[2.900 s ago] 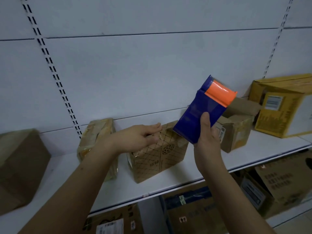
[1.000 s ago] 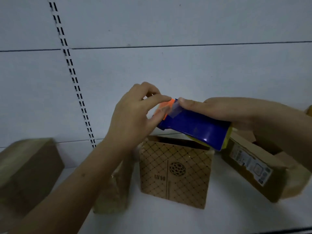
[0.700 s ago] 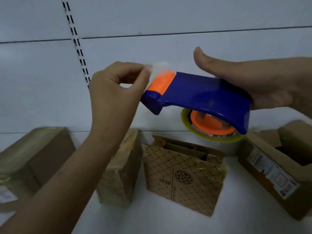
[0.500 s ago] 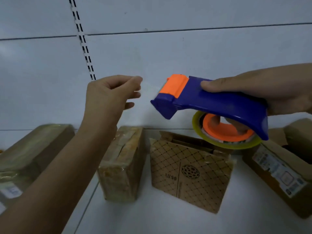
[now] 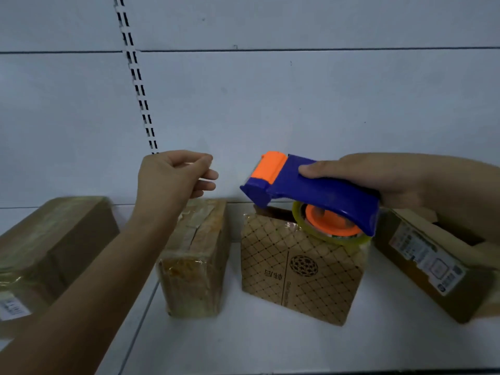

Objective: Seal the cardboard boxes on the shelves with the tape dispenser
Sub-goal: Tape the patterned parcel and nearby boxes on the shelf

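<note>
Setting: a white shelf (image 5: 270,345) with a pale panelled back wall (image 5: 270,104) and a slotted upright (image 5: 135,74) above the left hand.
Right hand (image 5: 384,180): grips the blue and orange plastic tape dispenser (image 5: 311,188), thumb along its top, above the patterned cardboard box (image 5: 297,274), whose top is open.
Left hand (image 5: 173,177): raised beside the dispenser's nose, fingers curled with thumb meeting forefinger; whether they pinch tape cannot be told.
Other boxes: a glossy taped box (image 5: 194,261) below the left hand, a labelled box (image 5: 433,263) under the right.
</note>
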Tool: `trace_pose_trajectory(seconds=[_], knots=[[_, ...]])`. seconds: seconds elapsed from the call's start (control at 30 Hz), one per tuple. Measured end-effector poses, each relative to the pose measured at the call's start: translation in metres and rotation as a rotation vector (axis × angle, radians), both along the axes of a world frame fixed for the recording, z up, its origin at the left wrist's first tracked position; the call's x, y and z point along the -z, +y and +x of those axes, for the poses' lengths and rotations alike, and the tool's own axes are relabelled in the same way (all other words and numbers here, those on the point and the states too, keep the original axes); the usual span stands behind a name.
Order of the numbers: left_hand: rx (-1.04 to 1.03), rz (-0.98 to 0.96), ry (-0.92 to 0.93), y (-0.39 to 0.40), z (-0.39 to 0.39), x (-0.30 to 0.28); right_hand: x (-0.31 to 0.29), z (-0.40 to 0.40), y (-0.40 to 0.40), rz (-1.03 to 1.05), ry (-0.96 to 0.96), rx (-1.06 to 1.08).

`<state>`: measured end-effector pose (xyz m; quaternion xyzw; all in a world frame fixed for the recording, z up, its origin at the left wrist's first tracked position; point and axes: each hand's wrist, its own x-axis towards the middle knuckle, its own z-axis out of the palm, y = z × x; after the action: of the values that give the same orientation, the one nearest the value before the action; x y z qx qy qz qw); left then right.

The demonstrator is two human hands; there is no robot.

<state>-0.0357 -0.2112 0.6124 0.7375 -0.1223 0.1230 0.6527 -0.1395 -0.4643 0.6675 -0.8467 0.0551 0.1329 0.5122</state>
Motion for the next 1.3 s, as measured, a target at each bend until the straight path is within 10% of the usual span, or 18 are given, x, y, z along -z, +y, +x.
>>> trace_pose_trajectory(seconds=[0.87, 1.13, 1.3], knots=[[0.317, -0.203, 0.365, -0.016, -0.003, 0.024, -0.024, 0.027, -0.015, 0.008, 0.101, 0.145], [0.29, 0.214, -0.102, -0.044, -0.024, 0.053, -0.002, 0.027, -0.027, 0.197, 0.215, 0.208], [0.215, 0.215, -0.089, -0.049, -0.017, 0.066, 0.006, 0.026, -0.029, 0.19, 0.278, 0.13]])
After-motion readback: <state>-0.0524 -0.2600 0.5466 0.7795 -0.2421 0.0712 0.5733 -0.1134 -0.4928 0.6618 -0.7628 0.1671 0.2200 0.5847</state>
